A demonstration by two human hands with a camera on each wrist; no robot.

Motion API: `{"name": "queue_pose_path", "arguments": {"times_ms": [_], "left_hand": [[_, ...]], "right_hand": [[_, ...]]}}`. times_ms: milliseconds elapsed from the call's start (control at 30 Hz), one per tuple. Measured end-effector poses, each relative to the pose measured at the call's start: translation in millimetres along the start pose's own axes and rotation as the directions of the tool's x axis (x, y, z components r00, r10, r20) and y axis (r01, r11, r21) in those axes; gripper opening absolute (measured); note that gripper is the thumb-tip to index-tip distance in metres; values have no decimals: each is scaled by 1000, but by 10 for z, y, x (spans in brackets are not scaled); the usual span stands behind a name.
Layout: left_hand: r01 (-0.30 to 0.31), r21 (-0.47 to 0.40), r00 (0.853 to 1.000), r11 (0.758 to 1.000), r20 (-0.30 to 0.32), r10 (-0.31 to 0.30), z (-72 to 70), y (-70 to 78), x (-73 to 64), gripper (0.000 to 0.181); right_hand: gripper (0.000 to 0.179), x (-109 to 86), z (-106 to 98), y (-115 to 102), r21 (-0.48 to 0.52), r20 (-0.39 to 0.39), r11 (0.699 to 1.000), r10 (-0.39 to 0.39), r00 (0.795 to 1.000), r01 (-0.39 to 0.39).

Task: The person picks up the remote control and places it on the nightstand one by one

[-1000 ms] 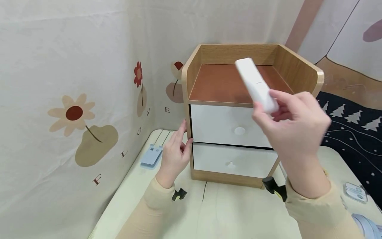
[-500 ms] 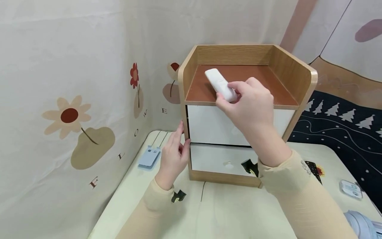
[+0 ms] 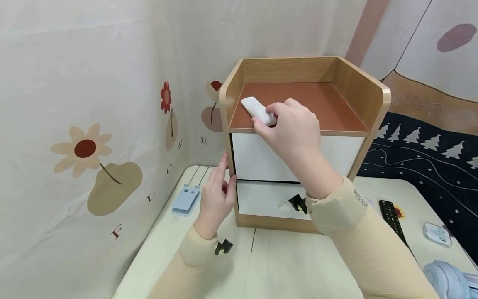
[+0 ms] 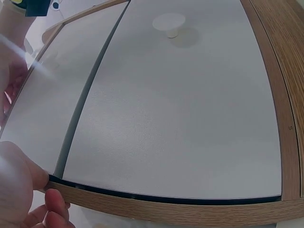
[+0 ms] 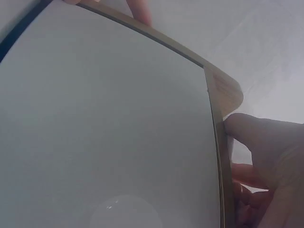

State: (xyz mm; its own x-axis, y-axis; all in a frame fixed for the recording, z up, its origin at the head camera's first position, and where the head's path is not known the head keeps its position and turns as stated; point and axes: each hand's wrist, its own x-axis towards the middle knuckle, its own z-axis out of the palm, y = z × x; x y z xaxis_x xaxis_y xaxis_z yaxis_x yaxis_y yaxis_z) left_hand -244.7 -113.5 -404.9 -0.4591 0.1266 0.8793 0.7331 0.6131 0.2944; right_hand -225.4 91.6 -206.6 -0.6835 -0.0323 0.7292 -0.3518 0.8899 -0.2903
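A small wooden cabinet (image 3: 291, 68) with two white drawers stands on the cream tabletop, its brown top shelf walled at the back and sides. Low over the left front part of that shelf, my right hand (image 3: 293, 128) pinches a slim white remote control (image 3: 255, 109) near one end. Whether the remote touches the shelf is hard to tell. My left hand (image 3: 215, 199) rests against the cabinet's left side, with its thumb at the front edge beside the gap between the upper drawer (image 3: 257, 158) and the lower drawer (image 3: 261, 197). The right wrist view does not show the remote.
Left of the cabinet lies a light blue stand (image 3: 186, 200). On the right are a black remote control (image 3: 392, 220), earphones in a clear case (image 3: 437, 234) and a pale blue round-topped object (image 3: 442, 276). A patterned curtain (image 3: 93, 62) hangs along the left and back.
My right hand has carried the white remote leftward and down, from in front of the shelf's right half to its left front. My left hand has stayed against the cabinet.
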Motion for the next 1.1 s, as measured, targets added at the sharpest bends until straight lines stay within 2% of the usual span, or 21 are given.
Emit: {"name": "queue_pose_path", "arguments": {"times_ms": [167,300,500,700,900,1100], "left_hand": [[5,-2,1000,1000,2,-5,6,1,-10,73],[11,-1,1000,1000,2,-11,11,1,-14,73],[15,1,1000,1000,8,-15,17,12,-10,73],[12,-15,1000,1000,2,-12,29,15,-2,72],[0,-11,1000,1000,4,0,27,5,-10,72],[6,1,1000,1000,7,-6,11,-8,-20,73]], "right_hand": [[48,145,-8,-35,-19,168,998,70,983,-68],[54,268,4,-55,-19,248,996,90,965,-88],[57,416,40,-42,-26,306,995,100,947,-97],[55,548,77,-11,-16,344,999,46,938,-43],[56,555,93,26,27,364,997,62,929,-77],[57,532,96,12,55,363,994,71,929,-97]]}}
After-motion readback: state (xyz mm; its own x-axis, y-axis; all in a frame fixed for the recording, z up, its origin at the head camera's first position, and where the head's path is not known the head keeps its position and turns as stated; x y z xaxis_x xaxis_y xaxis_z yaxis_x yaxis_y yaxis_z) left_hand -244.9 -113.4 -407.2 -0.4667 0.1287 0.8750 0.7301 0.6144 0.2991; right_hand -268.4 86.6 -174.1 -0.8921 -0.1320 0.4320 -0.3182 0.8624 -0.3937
